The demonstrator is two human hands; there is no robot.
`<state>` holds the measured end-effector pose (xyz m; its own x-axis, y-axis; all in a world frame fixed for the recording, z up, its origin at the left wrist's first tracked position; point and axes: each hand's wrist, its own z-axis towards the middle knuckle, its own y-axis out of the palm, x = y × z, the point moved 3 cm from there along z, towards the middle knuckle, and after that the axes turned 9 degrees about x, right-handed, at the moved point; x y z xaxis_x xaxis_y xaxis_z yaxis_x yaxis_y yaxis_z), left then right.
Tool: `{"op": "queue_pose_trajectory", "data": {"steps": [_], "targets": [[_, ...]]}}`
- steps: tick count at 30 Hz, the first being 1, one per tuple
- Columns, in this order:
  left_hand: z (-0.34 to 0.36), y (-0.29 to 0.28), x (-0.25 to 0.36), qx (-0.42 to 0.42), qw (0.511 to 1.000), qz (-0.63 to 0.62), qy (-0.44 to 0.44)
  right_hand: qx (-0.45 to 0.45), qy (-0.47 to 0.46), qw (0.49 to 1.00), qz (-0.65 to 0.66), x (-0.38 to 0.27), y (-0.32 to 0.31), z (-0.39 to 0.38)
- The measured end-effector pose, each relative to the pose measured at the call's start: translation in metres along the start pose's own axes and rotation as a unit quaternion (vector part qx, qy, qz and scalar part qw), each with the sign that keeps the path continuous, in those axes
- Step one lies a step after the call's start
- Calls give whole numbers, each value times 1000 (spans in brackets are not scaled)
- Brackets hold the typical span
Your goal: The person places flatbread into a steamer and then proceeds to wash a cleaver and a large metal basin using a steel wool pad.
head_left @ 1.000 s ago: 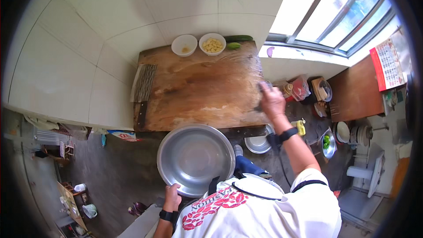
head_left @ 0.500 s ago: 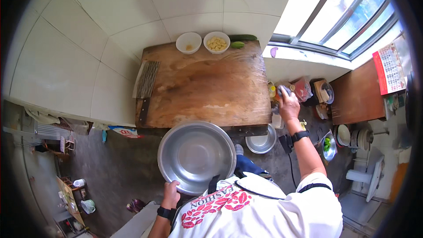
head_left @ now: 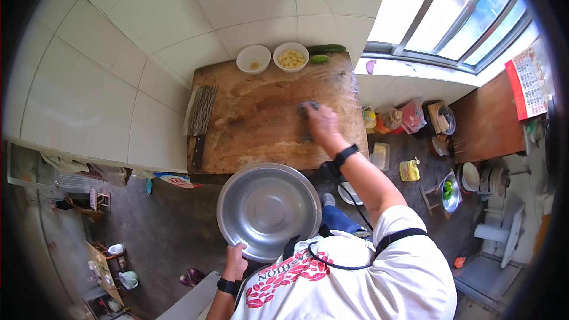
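My right hand (head_left: 322,124) presses a wadded dark grey cloth (head_left: 309,105) onto the wooden cutting board (head_left: 255,101), right of its middle. The hand covers most of the cloth. Dark smears show on the board's surface. Below the board's near edge, a large steel basin (head_left: 269,213) stands tilted against me. My left hand (head_left: 236,261) grips its near left rim, fingers closed around the edge. Nothing lies in the basin. A cleaver (head_left: 203,112) rests along the board's left side, its dark handle toward me.
At the board's far edge stand a white bowl (head_left: 253,62) and a bowl of peeled garlic cloves (head_left: 291,53), with green cucumbers (head_left: 326,49) beside them. Bottles (head_left: 368,117) and bags stand to the right. A smaller metal basin (head_left: 349,194) sits below, partly behind my arm.
My right hand has moved left with the cloth, from over the bottles beyond the board's right edge onto the board. My left hand stays on the basin's rim.
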<state>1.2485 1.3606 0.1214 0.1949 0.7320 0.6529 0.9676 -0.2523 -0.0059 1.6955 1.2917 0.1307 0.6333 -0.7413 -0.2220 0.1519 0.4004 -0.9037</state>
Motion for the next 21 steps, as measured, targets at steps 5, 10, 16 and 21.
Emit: {"op": "queue_pose_trajectory", "data": {"steps": [5,10,16,21], "targets": [[3,-3,-2,0,1000,10,-7,87,115,980,-134,133,-48,-32],[1,-2,-5,-3,1000,-6,-5,25,165,977,-132,164,-96,-55],[-5,5,0,-4,1000,-15,-13,52,-58,997,29,37,-84,-32],[-5,4,0,11,1000,-11,-20,-17,-71,997,11,-22,-13,-16]]}}
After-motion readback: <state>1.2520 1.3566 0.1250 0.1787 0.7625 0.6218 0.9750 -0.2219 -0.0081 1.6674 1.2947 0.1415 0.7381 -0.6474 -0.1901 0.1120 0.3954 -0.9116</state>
